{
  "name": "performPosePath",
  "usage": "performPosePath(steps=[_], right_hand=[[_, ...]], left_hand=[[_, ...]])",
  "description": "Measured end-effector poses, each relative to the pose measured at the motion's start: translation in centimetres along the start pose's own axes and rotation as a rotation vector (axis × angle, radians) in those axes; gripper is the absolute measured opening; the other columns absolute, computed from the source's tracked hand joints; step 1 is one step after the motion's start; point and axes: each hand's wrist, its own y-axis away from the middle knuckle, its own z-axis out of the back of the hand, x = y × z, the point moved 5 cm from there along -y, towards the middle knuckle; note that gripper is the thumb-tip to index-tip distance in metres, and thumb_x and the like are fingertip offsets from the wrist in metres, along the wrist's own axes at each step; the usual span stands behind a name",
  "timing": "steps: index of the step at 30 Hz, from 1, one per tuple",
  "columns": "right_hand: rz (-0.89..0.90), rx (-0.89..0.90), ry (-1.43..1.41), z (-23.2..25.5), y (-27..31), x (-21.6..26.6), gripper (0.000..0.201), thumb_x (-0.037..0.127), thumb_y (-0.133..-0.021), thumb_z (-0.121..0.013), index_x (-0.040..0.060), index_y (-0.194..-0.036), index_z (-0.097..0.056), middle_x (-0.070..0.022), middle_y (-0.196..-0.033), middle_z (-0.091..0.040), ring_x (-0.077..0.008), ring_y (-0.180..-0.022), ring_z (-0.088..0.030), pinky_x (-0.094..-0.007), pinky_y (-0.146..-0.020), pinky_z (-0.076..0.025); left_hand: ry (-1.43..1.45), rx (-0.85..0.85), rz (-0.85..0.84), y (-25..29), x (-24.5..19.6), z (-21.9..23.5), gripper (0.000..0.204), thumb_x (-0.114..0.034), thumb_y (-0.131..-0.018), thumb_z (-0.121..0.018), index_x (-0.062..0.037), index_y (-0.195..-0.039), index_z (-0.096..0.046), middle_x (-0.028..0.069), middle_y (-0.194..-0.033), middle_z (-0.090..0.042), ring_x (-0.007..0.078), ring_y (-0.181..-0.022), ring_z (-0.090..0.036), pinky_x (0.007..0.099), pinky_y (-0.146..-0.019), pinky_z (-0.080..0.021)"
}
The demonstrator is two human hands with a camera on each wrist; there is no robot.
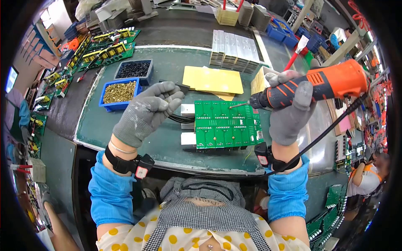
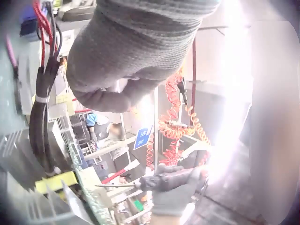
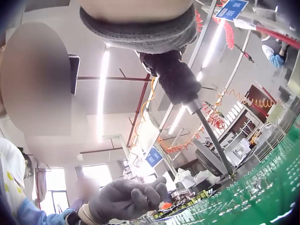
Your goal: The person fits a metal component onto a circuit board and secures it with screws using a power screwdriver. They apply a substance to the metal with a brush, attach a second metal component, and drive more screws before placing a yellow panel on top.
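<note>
My right hand (image 1: pixel 293 108), in a grey glove, grips an orange and black power screwdriver (image 1: pixel 341 79) by its body. Its long bit (image 3: pixel 213 140) slants down to the left, and its tip is right at the surface of the green circuit board (image 1: pixel 226 129). Two brass screw heads show near the board's front edge. My left hand (image 1: pixel 146 111), also gloved, hovers left of the board. Its fingers are curled against the thumb, with a tiny brass-coloured piece between them. Dark cables (image 2: pixel 40 122) run beside the board, under the left hand.
A blue bin (image 1: pixel 119 94) of brass screws and a grey bin (image 1: pixel 134 69) of black parts stand at the left. Yellow sheets (image 1: pixel 213 79) lie behind the board, with stacked metal plates (image 1: pixel 234 52) beyond. The screwdriver's black cord (image 1: pixel 331 127) crosses the right side.
</note>
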Motion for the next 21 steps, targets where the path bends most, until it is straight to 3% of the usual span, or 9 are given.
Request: performPosePath(steps=[1,3,4,6,10,14,16,18,21], right_hand=[[-0.003,0.030,0.009,-0.3,-0.1,0.0,0.074,0.026,-0.091,-0.068,0.0033,-0.147,-0.026,-0.0077,-0.088,-0.063,-0.0205,-0.077,-0.062,-0.0409,-0.078,-0.054],[-0.034,0.083,0.136,-1.6,-0.1,0.5,0.073,0.044,-0.089,-0.067,-0.0006,-0.140,-0.040,-0.0099,-0.090,-0.061,-0.0224,-0.080,-0.065,-0.0458,-0.086,-0.055],[-0.067,0.175,0.148,-2.2,-0.3,0.6,0.088,0.042,-0.089,-0.068,0.0038,-0.152,-0.020,-0.0091,-0.093,-0.060,-0.0212,-0.082,-0.065,-0.0447,-0.085,-0.055],[-0.191,0.364,0.152,-3.3,-0.7,0.5,0.086,0.044,-0.087,-0.069,0.0027,-0.149,-0.027,-0.0087,-0.094,-0.060,-0.0211,-0.084,-0.063,-0.0435,-0.085,-0.054],[-0.276,0.529,0.129,-5.9,-0.9,-0.4,0.088,0.047,-0.082,-0.072,0.0003,-0.146,-0.033,-0.0075,-0.094,-0.061,-0.0209,-0.084,-0.062,-0.0420,-0.083,-0.053],[-0.322,0.413,0.242,-6.2,-1.3,-1.3,0.079,0.040,-0.085,-0.072,0.0006,-0.144,-0.036,-0.0068,-0.091,-0.061,-0.0186,-0.080,-0.063,-0.0360,-0.077,-0.053],[-0.316,0.362,0.291,-6.0,-1.9,-1.7,0.072,0.036,-0.086,-0.071,0.0021,-0.140,-0.039,-0.0059,-0.088,-0.061,-0.0169,-0.078,-0.063,-0.0333,-0.072,-0.054],[-0.222,0.273,0.187,-6.2,-2.4,-2.0,0.037,0.030,-0.081,-0.073,0.0026,-0.100,-0.058,-0.0053,-0.078,-0.064,-0.0128,-0.068,-0.062,-0.0287,-0.063,-0.051],[-0.244,0.284,0.147,-5.6,-2.7,-2.5,0.039,0.029,-0.084,-0.072,0.0013,-0.105,-0.056,-0.0066,-0.079,-0.064,-0.0147,-0.070,-0.064,-0.0308,-0.067,-0.054]], left_hand=[[0.058,0.004,0.003,0.0,0.4,0.3,0.035,0.009,-0.088,-0.048,0.0081,-0.123,-0.052,0.0196,-0.121,-0.059,0.0266,-0.113,-0.063,0.0308,-0.100,-0.055],[0.140,0.015,0.015,0.2,0.8,0.3,0.030,0.011,-0.090,-0.047,0.0081,-0.118,-0.053,0.0209,-0.121,-0.059,0.0277,-0.115,-0.063,0.0305,-0.099,-0.056],[0.166,0.022,0.025,0.2,1.0,0.0,0.028,0.011,-0.090,-0.046,0.0080,-0.117,-0.054,0.0216,-0.121,-0.059,0.0280,-0.115,-0.063,0.0299,-0.098,-0.056],[0.190,0.003,0.046,0.2,1.6,-0.5,0.024,0.010,-0.093,-0.045,0.0071,-0.115,-0.054,0.0220,-0.121,-0.059,0.0276,-0.114,-0.063,0.0282,-0.095,-0.058],[0.169,-0.023,0.098,-0.2,2.4,-0.9,0.020,0.001,-0.098,-0.049,0.0036,-0.116,-0.055,0.0183,-0.119,-0.061,0.0209,-0.104,-0.067,0.0226,-0.082,-0.061],[0.107,-0.051,0.126,0.3,2.4,-1.1,0.021,-0.011,-0.101,-0.053,-0.0002,-0.119,-0.056,0.0078,-0.109,-0.062,0.0073,-0.082,-0.064,0.0142,-0.061,-0.055],[-0.002,-0.047,0.127,0.6,2.4,-1.1,0.024,-0.016,-0.102,-0.054,-0.0008,-0.121,-0.055,0.0039,-0.104,-0.060,0.0041,-0.075,-0.057,0.0122,-0.056,-0.049],[-0.103,-0.060,0.117,0.8,2.2,-1.4,0.026,-0.018,-0.102,-0.054,-0.0011,-0.122,-0.054,0.0015,-0.100,-0.059,0.0024,-0.071,-0.052,0.0112,-0.053,-0.044],[-0.176,-0.071,0.095,0.9,2.1,-2.3,0.028,-0.020,-0.103,-0.054,-0.0014,-0.123,-0.054,0.0007,-0.099,-0.058,0.0022,-0.070,-0.050,0.0115,-0.053,-0.042]])
